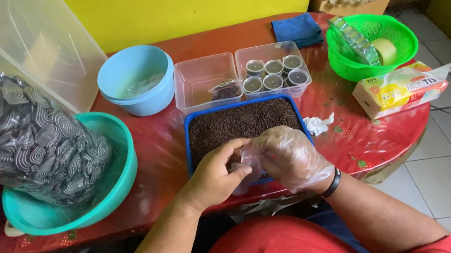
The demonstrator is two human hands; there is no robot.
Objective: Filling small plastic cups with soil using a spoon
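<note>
My left hand (216,174) is bare and pinches a thin clear plastic glove or bag (248,158) at the near edge of a blue tray (187,145) filled with dark brown granules. My right hand (291,157) wears a clear plastic glove and a black wristband; its fingers are curled against the same plastic, touching my left hand. Both hands meet just over the tray's front rim.
Behind the tray stand two clear boxes, one (200,78) almost empty, one (269,51) with small round cups. A light blue bowl (135,74), a teal basin (121,163) holding a bag of striped pieces (11,139), a green basket (403,46), a tissue pack (401,89) and a blue cloth (298,29) surround them.
</note>
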